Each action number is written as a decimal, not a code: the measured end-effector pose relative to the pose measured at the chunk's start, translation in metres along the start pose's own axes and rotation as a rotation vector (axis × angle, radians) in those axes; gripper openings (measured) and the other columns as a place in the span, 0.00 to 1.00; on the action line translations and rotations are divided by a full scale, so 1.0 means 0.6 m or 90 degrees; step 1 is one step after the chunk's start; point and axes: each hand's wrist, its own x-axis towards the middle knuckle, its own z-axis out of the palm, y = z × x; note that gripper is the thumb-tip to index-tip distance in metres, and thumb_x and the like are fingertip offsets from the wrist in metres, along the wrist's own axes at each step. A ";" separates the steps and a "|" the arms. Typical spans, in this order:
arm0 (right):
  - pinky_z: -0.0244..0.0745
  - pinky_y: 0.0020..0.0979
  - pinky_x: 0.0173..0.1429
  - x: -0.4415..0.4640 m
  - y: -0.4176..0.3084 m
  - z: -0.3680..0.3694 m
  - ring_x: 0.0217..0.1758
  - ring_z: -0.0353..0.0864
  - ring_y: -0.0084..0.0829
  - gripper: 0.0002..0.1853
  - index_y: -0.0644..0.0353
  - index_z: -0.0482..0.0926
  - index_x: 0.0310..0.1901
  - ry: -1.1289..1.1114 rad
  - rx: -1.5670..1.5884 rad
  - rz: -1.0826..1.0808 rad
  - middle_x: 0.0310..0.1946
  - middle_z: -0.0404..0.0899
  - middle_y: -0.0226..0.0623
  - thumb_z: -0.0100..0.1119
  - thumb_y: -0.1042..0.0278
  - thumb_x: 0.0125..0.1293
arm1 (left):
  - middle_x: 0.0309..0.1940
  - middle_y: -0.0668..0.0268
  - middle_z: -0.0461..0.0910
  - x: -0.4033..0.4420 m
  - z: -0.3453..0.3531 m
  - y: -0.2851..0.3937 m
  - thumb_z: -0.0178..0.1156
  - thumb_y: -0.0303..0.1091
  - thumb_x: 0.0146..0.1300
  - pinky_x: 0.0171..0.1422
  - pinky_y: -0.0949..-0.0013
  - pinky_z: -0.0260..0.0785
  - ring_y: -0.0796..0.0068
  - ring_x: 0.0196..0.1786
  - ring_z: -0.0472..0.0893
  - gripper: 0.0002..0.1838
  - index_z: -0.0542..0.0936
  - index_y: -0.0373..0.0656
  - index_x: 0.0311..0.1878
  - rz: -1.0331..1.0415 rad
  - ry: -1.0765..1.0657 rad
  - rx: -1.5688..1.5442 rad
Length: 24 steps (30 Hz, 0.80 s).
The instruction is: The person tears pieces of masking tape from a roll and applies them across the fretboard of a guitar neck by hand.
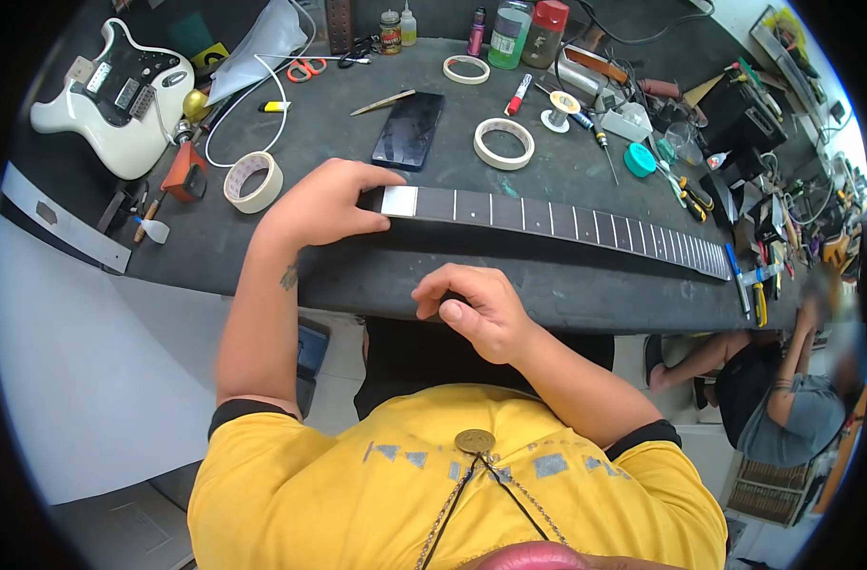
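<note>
A guitar neck (566, 222) lies across the bench with its dark fretboard up, bright frets across it and a pale, shiny rectangle (399, 200) near its left end. That left end sits between the thumb and fingers of my left hand (324, 201), which is closed around it. My right hand (486, 309) hovers at the bench's front edge, below the neck and apart from it. Its fingers are curled in towards the thumb. Something dark shows inside the curl, but I cannot tell what it is.
Behind the neck are a phone (408, 131), masking tape rolls (504, 143), a solder spool (560, 111) and a red marker (519, 95). A white guitar body (120, 100) lies at the left. Tools and cables crowd the right. Another person (792, 408) sits at the right.
</note>
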 end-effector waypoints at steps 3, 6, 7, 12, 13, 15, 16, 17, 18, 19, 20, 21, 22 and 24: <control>0.86 0.39 0.55 -0.003 0.004 0.002 0.47 0.94 0.40 0.18 0.67 0.87 0.55 0.013 -0.013 -0.013 0.43 0.92 0.44 0.66 0.56 0.87 | 0.72 0.62 0.93 -0.054 -0.011 -0.014 0.76 0.30 0.71 0.86 0.57 0.73 0.65 0.77 0.87 0.31 0.87 0.40 0.78 -0.017 0.150 -0.138; 0.86 0.38 0.54 0.000 0.004 0.005 0.46 0.94 0.40 0.15 0.66 0.87 0.54 0.014 -0.066 -0.012 0.42 0.92 0.44 0.70 0.59 0.84 | 0.66 0.58 0.94 -0.104 -0.019 -0.060 0.70 0.25 0.74 0.82 0.58 0.77 0.62 0.71 0.91 0.24 0.89 0.40 0.72 -0.094 0.484 -0.076; 0.86 0.39 0.52 -0.001 0.002 0.008 0.45 0.93 0.39 0.13 0.65 0.88 0.54 0.022 -0.043 0.009 0.42 0.92 0.43 0.73 0.62 0.83 | 0.66 0.57 0.93 -0.122 -0.027 -0.096 0.67 0.23 0.73 0.82 0.52 0.78 0.56 0.72 0.90 0.24 0.89 0.40 0.71 -0.153 0.545 0.070; 0.87 0.36 0.54 0.002 -0.004 0.007 0.45 0.95 0.34 0.12 0.65 0.88 0.54 0.025 -0.053 0.038 0.43 0.93 0.41 0.73 0.63 0.83 | 0.68 0.59 0.92 -0.179 -0.006 -0.201 0.71 0.26 0.73 0.80 0.42 0.78 0.48 0.78 0.83 0.20 0.91 0.42 0.67 -0.299 0.434 0.411; 0.87 0.35 0.55 -0.004 -0.004 0.010 0.46 0.95 0.33 0.12 0.65 0.89 0.55 0.022 -0.048 0.058 0.43 0.94 0.41 0.73 0.64 0.83 | 0.69 0.60 0.92 -0.186 -0.012 -0.194 0.73 0.28 0.73 0.79 0.41 0.78 0.48 0.79 0.82 0.20 0.91 0.42 0.66 -0.284 0.453 0.384; 0.88 0.36 0.55 0.002 -0.005 0.003 0.46 0.95 0.32 0.12 0.65 0.89 0.55 0.017 -0.045 0.063 0.44 0.94 0.40 0.73 0.65 0.82 | 0.69 0.59 0.91 -0.198 -0.006 -0.153 0.75 0.32 0.75 0.79 0.43 0.77 0.45 0.78 0.82 0.18 0.92 0.44 0.66 -0.279 0.478 0.386; 0.88 0.36 0.56 -0.002 -0.006 0.002 0.46 0.95 0.32 0.11 0.65 0.89 0.55 0.024 -0.039 0.064 0.44 0.94 0.40 0.73 0.65 0.82 | 0.70 0.56 0.90 -0.201 -0.001 -0.114 0.74 0.33 0.77 0.79 0.44 0.77 0.45 0.78 0.82 0.18 0.91 0.43 0.67 -0.256 0.499 0.338; 0.88 0.36 0.56 -0.005 -0.007 0.001 0.46 0.94 0.32 0.11 0.65 0.89 0.55 0.036 -0.036 0.068 0.44 0.94 0.39 0.73 0.65 0.82 | 0.71 0.52 0.89 -0.198 0.001 -0.075 0.74 0.34 0.79 0.81 0.49 0.75 0.48 0.78 0.82 0.17 0.91 0.40 0.66 -0.249 0.522 0.220; 0.88 0.36 0.56 -0.005 -0.011 0.001 0.46 0.94 0.31 0.11 0.65 0.89 0.55 0.058 -0.038 0.066 0.44 0.94 0.39 0.73 0.66 0.81 | 0.72 0.53 0.88 -0.198 0.004 -0.037 0.73 0.34 0.80 0.81 0.51 0.74 0.52 0.77 0.83 0.16 0.91 0.40 0.66 -0.190 0.500 0.145; 0.87 0.35 0.56 0.001 -0.019 -0.003 0.46 0.94 0.31 0.11 0.65 0.89 0.55 0.083 -0.042 0.061 0.44 0.94 0.39 0.73 0.67 0.81 | 0.72 0.54 0.87 -0.198 0.007 -0.001 0.73 0.34 0.81 0.81 0.54 0.74 0.56 0.76 0.83 0.16 0.91 0.39 0.66 -0.124 0.475 0.071; 0.87 0.35 0.57 0.006 -0.030 -0.008 0.46 0.93 0.31 0.11 0.65 0.89 0.55 0.111 -0.047 0.059 0.44 0.94 0.39 0.73 0.68 0.80 | 0.73 0.55 0.86 -0.195 0.012 0.034 0.73 0.34 0.82 0.82 0.57 0.73 0.60 0.76 0.84 0.16 0.90 0.38 0.65 -0.060 0.446 -0.004; 0.87 0.36 0.57 0.014 -0.046 -0.017 0.50 0.92 0.32 0.11 0.64 0.89 0.56 0.129 -0.108 -0.013 0.48 0.93 0.40 0.74 0.71 0.77 | 0.74 0.56 0.85 -0.191 0.021 0.068 0.72 0.35 0.84 0.82 0.57 0.72 0.63 0.75 0.84 0.15 0.90 0.37 0.65 -0.028 0.415 -0.075; 0.87 0.36 0.57 0.024 -0.068 -0.028 0.52 0.92 0.34 0.12 0.64 0.89 0.56 0.157 -0.151 -0.063 0.51 0.91 0.40 0.75 0.72 0.75 | 0.74 0.57 0.84 -0.185 0.032 0.095 0.71 0.35 0.85 0.82 0.58 0.72 0.65 0.74 0.84 0.14 0.90 0.36 0.64 0.000 0.382 -0.148; 0.87 0.36 0.58 0.037 -0.111 -0.042 0.55 0.91 0.37 0.14 0.63 0.88 0.57 0.208 -0.234 -0.156 0.55 0.89 0.42 0.76 0.73 0.73 | 0.73 0.57 0.85 -0.173 0.056 0.127 0.70 0.33 0.87 0.77 0.60 0.76 0.66 0.70 0.87 0.13 0.90 0.35 0.64 0.053 0.351 -0.192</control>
